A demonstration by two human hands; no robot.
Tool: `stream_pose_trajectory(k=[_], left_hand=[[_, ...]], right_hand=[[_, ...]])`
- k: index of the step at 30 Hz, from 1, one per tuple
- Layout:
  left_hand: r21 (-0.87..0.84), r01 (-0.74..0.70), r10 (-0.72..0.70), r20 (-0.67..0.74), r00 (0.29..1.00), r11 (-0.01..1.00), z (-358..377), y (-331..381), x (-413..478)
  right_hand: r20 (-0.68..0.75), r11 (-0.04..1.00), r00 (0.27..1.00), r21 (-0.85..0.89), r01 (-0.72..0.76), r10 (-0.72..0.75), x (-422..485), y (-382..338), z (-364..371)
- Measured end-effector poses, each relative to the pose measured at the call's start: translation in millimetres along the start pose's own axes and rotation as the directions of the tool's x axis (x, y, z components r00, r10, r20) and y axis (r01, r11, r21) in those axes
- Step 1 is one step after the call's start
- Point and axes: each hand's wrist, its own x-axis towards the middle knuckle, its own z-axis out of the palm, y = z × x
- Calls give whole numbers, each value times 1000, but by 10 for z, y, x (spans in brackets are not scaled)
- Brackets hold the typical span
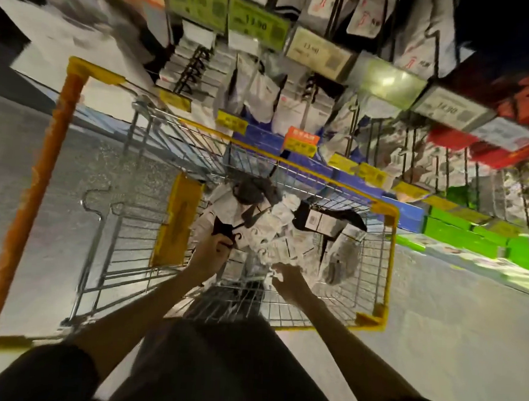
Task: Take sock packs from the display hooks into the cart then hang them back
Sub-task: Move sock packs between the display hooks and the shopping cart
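A: Start wide. What's in front of the person?

B: The display rack [341, 90] fills the far side, rows of hooks hung with packs and price tags. Just below it stands the wire cart [387, 254] with its yellow rim, and inside lies a loose heap of sock packs [273, 232], mostly white with a few dark ones.

A: And the hands?

B: Both are down in the cart. The left hand [212, 253] is curled shut on the near edge of a black-and-white pack [224, 229] in the heap. The right hand [286, 276] is spread, fingers just over the heap; I can't tell if it touches anything.

A: What might go wrong?

B: I'd judge the packs overlap enough that lifting one could drag a neighbour up and spill it over the rim. Plastic hanger tabs could also snag in the wire mesh, and a hard tug might tear one, leaving that pack impossible to hang.
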Motion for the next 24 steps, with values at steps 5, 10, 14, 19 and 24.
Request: stream_pose_trajectory(k=[5, 10, 14, 19, 24], left_hand=[[87, 76, -74, -19, 997, 993, 125, -35, 100], [192, 101, -86, -88, 992, 976, 432, -285, 302], [215, 105, -112, 21, 993, 971, 776, -460, 488], [215, 101, -125, 101, 987, 971, 1178, -760, 824], [189, 153, -170, 78, 982, 970, 1346, -931, 989]], right_hand=[[93, 999, 996, -47, 18, -13, 346, 162, 302], [112, 992, 993, -113, 56, -43, 774, 303, 538], [9, 984, 1000, -179, 9, -7, 1058, 507, 714], [-145, 929, 989, -360, -85, 34, 1415, 902, 957], [-187, 896, 979, -444, -15, -76, 1689, 1023, 1082]])
